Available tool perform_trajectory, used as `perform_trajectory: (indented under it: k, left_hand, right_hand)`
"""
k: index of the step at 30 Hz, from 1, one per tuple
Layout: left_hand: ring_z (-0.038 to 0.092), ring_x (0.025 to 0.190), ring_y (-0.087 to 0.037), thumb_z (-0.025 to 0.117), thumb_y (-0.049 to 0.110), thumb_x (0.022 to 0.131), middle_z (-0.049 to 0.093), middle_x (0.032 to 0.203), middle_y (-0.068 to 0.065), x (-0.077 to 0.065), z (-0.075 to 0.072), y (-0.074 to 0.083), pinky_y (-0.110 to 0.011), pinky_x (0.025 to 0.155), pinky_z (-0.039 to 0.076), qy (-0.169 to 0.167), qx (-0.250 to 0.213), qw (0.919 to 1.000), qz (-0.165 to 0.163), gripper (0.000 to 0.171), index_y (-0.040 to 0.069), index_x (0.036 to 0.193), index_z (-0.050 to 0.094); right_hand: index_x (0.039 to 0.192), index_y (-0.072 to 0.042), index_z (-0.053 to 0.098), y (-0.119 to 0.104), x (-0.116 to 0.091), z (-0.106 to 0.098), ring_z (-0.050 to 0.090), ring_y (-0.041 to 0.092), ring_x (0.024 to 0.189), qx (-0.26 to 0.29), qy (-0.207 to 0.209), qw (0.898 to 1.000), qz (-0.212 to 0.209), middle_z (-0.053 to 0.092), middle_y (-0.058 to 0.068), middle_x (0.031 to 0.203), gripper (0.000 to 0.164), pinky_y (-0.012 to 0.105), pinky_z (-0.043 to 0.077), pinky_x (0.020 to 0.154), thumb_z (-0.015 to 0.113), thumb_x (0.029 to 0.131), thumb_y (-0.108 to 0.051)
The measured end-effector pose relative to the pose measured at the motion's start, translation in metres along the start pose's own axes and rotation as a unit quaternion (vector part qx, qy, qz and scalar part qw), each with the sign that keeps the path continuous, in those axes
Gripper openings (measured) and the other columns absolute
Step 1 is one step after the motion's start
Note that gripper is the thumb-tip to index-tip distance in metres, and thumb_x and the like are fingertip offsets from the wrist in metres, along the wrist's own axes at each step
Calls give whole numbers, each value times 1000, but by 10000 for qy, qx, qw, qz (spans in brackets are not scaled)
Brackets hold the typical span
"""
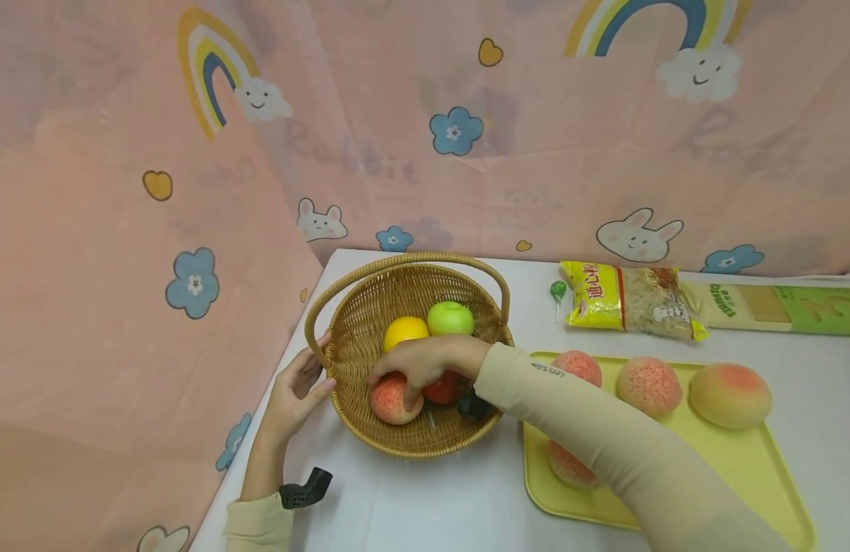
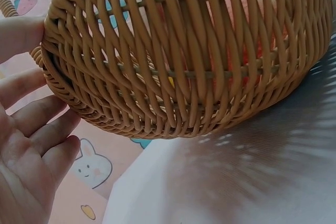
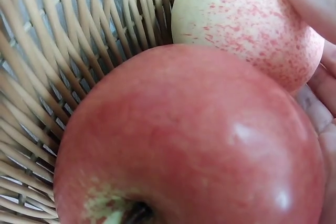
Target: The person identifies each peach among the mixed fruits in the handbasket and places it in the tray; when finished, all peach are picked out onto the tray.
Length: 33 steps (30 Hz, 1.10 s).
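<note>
A round wicker basket [image 1: 356,307] with an arched handle stands on the white table. My right hand [image 1: 418,364] reaches inside it and grips a speckled pink peach [image 1: 395,402], thumb on the near side and fingers over the far side. Right beside the peach is a red apple [image 3: 189,129], partly hidden by that hand in the head view. A yellow round fruit [image 1: 405,331] and a green apple [image 1: 451,318] lie behind the hand. At the basket's left rim, my left hand [image 1: 297,391] holds the edge by the handle's base between thumb and fingers.
On the right, a yellow tray [image 1: 728,491] carries several peaches [image 1: 649,386], partly covered by my right forearm. A larger yellow-red fruit [image 1: 730,395] lies there too. Behind are a green lollipop [image 1: 558,290], a pasta bag [image 1: 631,299] and a long green package [image 1: 776,307].
</note>
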<state>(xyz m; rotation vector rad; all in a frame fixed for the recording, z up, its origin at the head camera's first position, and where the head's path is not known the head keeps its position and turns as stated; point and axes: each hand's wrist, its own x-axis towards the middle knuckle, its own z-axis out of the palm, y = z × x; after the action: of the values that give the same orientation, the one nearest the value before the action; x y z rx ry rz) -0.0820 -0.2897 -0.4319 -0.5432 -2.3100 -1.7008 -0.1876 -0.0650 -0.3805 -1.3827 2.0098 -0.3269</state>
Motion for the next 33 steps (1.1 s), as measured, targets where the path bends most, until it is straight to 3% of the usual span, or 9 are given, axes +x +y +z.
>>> perform_trajectory:
  k: [11, 18, 27, 33]
  left_hand:
    - [39, 136, -10, 56, -13, 84, 35, 146, -30, 1, 1, 0, -18, 109, 33, 9, -33, 9999, 108, 61, -6, 141, 36]
    - [41, 135, -9, 56, -14, 82, 37, 144, -30, 0, 2, 1, -18, 107, 34, 123, 9, 9998, 137, 62, -5, 141, 38]
    - [39, 136, -9, 56, -13, 83, 35, 143, -33, 1, 2, -1, -17, 108, 33, 32, 9, 9999, 124, 60, -9, 140, 36]
    - [40, 135, -10, 54, -15, 84, 35, 142, -35, 1, 1, -1, -18, 108, 33, 4, -118, 9998, 182, 59, -10, 140, 36]
  right_hand:
    - [137, -20, 51, -2, -2, 2, 44, 12, 128, -257, -27, 9997, 30, 48, -8, 141, 65, 30, 34, 111, 77, 78, -14]
    - [132, -20, 55, -3, -2, 2, 50, 10, 117, -217, 187, 9996, -75, 55, -7, 132, 62, 28, 41, 103, 80, 75, -16]
    - [129, -13, 55, 0, -7, -3, 52, 9, 113, 532, 783, 9934, -649, 56, -2, 129, 61, 22, 43, 99, 80, 74, -16]
    - [133, -17, 52, -2, -16, -12, 49, 12, 121, 824, 1247, 9839, -980, 50, -2, 137, 64, 26, 42, 101, 78, 74, -18]
